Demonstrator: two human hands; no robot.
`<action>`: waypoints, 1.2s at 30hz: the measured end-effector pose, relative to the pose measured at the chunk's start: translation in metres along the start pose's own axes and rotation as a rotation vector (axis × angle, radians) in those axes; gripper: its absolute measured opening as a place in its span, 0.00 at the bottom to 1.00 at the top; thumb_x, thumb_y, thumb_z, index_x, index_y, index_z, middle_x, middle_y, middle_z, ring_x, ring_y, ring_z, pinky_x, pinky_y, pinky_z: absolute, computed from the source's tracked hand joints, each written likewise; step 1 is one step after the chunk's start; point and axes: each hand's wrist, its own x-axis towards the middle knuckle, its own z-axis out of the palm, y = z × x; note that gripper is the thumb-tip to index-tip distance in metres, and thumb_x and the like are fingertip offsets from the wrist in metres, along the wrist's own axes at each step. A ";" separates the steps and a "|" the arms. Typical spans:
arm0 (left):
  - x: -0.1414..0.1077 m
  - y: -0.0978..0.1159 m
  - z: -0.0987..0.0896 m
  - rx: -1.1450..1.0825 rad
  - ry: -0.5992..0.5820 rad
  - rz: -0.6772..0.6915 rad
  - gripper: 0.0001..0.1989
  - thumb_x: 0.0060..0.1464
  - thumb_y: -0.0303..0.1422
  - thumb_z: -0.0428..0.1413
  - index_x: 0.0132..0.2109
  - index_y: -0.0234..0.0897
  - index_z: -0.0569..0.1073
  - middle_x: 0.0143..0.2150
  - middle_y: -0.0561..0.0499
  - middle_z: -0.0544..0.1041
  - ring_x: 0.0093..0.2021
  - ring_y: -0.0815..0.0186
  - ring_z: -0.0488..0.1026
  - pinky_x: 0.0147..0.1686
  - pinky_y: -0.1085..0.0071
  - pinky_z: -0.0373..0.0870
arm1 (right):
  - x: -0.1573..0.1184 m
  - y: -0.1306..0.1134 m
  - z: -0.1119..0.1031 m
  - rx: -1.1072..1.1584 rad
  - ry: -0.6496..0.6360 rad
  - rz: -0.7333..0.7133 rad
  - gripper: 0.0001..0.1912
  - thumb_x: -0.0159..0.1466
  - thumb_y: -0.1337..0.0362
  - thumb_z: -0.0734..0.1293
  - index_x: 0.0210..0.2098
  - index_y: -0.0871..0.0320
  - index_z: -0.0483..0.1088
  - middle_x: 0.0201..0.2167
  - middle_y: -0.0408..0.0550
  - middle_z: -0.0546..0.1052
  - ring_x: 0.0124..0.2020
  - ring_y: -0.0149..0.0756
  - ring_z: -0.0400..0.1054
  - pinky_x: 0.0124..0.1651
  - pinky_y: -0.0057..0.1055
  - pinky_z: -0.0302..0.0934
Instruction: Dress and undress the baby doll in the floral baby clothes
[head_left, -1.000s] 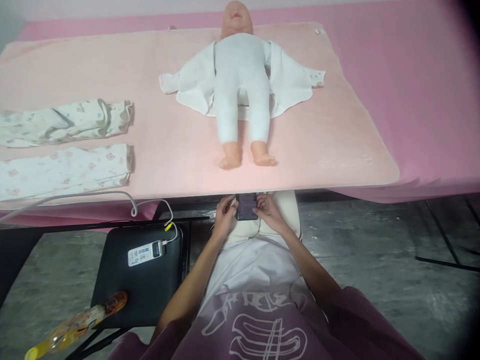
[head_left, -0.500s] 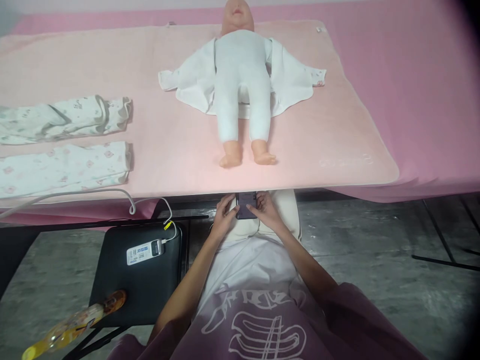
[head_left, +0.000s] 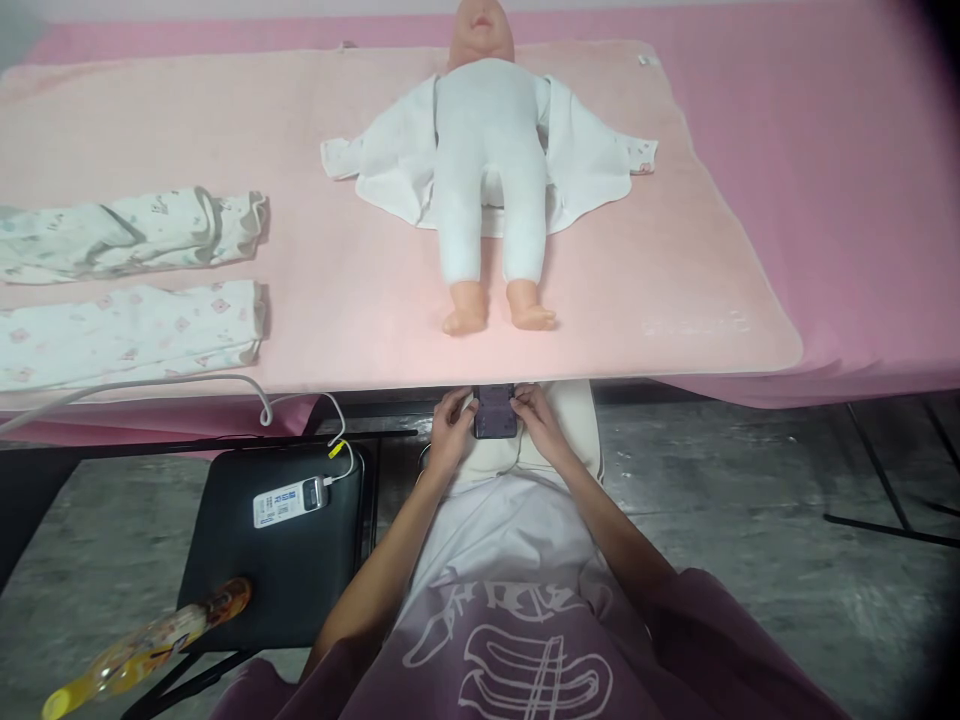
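Observation:
A dark smartphone point(head_left: 496, 412) rests low over my lap, just under the table's front edge, which hides its far end. My left hand point(head_left: 452, 428) grips its left side, and my right hand point(head_left: 536, 418) grips the right side, with the thumb at the edge of the screen. On the table above them a baby doll point(head_left: 491, 150) lies on its back, feet towards me, in a white body covering. Its arms are in the sleeves of a white baby shirt point(head_left: 589, 150), which is spread open to both sides. The top of its head is cut off by the frame.
A pink mat point(head_left: 360, 300) covers the table. Two folded printed baby garments point(head_left: 127, 325) lie at its left. On a black stool point(head_left: 292, 590) are a white power bank point(head_left: 289, 503) with a cable and a yellow-capped bottle point(head_left: 150, 650). Table legs point(head_left: 874, 470) stand at right.
My right thumb has moved from over the phone's screen to its right edge. The phone stays in both hands. The view has shifted very slightly.

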 end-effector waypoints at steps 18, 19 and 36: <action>0.003 0.002 0.004 -0.018 0.052 -0.023 0.21 0.59 0.51 0.68 0.49 0.41 0.86 0.54 0.42 0.85 0.58 0.52 0.80 0.67 0.54 0.72 | -0.002 -0.006 0.002 -0.032 0.014 -0.015 0.21 0.68 0.43 0.72 0.48 0.51 0.68 0.39 0.46 0.74 0.41 0.42 0.71 0.46 0.39 0.68; 0.003 0.003 0.005 -0.018 0.051 -0.017 0.21 0.59 0.51 0.68 0.49 0.40 0.86 0.54 0.42 0.85 0.58 0.52 0.81 0.66 0.54 0.73 | -0.002 -0.006 0.000 -0.018 0.005 -0.010 0.21 0.69 0.43 0.71 0.48 0.51 0.69 0.40 0.47 0.74 0.43 0.43 0.71 0.48 0.40 0.68; 0.003 0.003 0.003 -0.001 0.042 -0.014 0.18 0.63 0.48 0.66 0.50 0.39 0.86 0.54 0.42 0.85 0.58 0.53 0.81 0.66 0.55 0.73 | -0.005 -0.001 -0.005 0.003 -0.021 0.012 0.20 0.70 0.43 0.70 0.50 0.51 0.70 0.45 0.48 0.75 0.46 0.43 0.71 0.54 0.41 0.66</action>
